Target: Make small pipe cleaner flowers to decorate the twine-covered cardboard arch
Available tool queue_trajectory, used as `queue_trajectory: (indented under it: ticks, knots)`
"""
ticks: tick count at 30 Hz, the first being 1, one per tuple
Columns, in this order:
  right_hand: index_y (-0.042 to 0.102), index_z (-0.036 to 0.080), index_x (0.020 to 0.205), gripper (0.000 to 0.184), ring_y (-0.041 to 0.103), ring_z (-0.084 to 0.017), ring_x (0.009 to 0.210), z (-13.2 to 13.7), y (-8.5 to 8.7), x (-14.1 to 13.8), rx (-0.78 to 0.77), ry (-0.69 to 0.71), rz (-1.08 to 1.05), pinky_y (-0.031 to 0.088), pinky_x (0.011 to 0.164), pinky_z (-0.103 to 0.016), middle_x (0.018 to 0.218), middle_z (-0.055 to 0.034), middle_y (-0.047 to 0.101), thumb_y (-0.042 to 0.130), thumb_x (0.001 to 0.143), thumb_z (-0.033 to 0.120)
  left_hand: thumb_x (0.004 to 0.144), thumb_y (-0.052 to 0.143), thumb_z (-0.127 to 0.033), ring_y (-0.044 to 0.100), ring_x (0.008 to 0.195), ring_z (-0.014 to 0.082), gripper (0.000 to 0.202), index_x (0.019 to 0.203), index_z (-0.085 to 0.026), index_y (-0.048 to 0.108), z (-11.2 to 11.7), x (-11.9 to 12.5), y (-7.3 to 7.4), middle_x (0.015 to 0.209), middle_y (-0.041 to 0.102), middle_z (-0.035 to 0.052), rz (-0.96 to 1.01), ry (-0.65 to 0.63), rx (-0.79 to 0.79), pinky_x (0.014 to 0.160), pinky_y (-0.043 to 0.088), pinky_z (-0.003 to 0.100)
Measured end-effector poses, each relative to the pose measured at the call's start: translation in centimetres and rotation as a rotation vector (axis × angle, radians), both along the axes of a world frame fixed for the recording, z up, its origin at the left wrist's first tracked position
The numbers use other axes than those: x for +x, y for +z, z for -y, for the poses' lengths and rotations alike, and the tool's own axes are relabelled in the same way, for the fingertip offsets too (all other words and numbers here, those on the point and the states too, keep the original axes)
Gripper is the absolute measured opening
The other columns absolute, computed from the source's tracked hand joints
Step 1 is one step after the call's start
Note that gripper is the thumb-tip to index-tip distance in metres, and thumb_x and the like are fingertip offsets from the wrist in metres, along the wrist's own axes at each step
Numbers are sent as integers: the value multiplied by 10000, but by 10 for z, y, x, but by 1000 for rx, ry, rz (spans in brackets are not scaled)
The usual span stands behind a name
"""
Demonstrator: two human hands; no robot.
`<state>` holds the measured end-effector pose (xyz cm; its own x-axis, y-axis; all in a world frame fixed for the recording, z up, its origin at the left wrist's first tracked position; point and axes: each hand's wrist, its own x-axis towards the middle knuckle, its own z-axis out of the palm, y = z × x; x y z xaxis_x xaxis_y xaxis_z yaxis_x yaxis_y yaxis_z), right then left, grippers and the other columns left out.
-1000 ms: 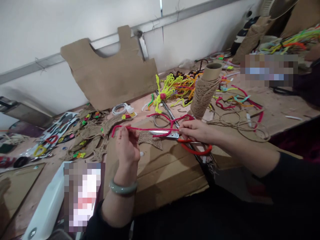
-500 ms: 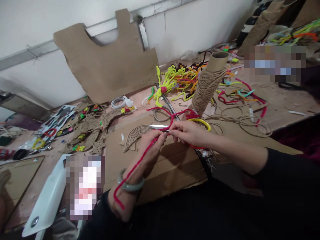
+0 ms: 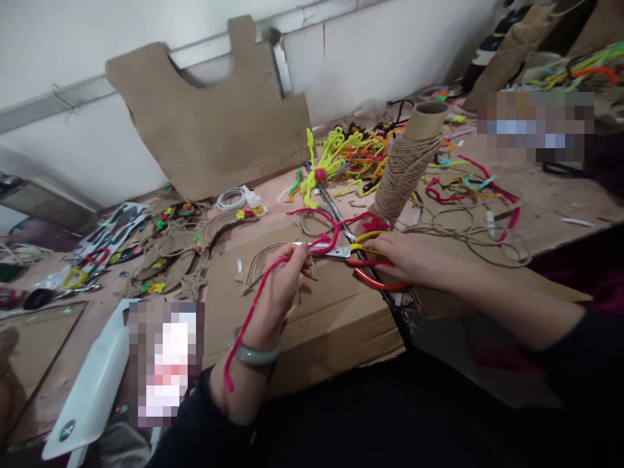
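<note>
My left hand is closed, thumb against fingers, on a fuzzy pink pipe cleaner whose long tail hangs back across my wrist and bracelet. Beyond the fingertips the pink strand bends and branches over the blades of the scissors. My right hand has its fingers curled on the scissors' yellow and red handles; the fingertips are partly hidden. Under both hands lies a cardboard sheet. A coiled twine piece rests on it just past my left hand.
A tall twine spool stands behind my right hand. Colourful pipe cleaners are heaped at the back. Twine shapes and a white plastic piece lie to the left. A large cardboard cutout leans against the wall.
My right hand has let go of the pink strand beside my left hand and moved right, onto the scissors' handles. My left hand has shifted slightly left with the pipe cleaner.
</note>
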<state>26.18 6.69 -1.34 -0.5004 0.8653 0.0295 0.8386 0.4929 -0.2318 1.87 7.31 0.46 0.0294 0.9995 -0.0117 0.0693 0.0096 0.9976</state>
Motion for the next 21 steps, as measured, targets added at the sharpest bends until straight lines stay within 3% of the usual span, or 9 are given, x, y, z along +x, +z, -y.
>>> queue_trajectory:
  ticks: [4,9,12,17,21]
  knots:
    - [555,187,1142,407,577,-239,997,-2,9,-1,-46,-44,-43,465,793,-317,1131,-100,596,514,739,220,789,542,-291,484,475,70,256,570,-159,544,-4,-3,-6,523,524,-25,37,88,41,470,405,183]
    - [452,201,1261,551,622,-210,938,7,24,12,-246,-187,-243,496,763,-277,1120,-73,626,557,734,321,761,579,-322,466,477,60,226,614,-151,558,-10,-6,-12,531,515,-35,222,251,52,465,384,171]
    - [413,249,1305,551,593,-229,1025,13,24,16,-263,-178,-278,485,812,-308,1198,-64,591,517,770,331,733,610,-333,457,464,55,224,623,-144,561,-11,-5,-12,529,514,-38,300,275,21,456,372,169]
    - [364,184,1264,512,610,-199,896,17,29,8,-379,-179,-604,492,771,-297,1021,-82,619,467,790,347,737,600,-328,462,482,59,218,625,-147,555,-10,-4,-11,543,512,-38,276,285,9,470,373,178]
    - [432,212,1161,500,599,-204,801,25,37,-5,-424,-259,-471,475,688,-293,943,-60,616,577,734,428,752,576,-334,458,491,60,215,639,-152,560,-9,-4,-12,559,519,-43,245,294,24,494,377,186]
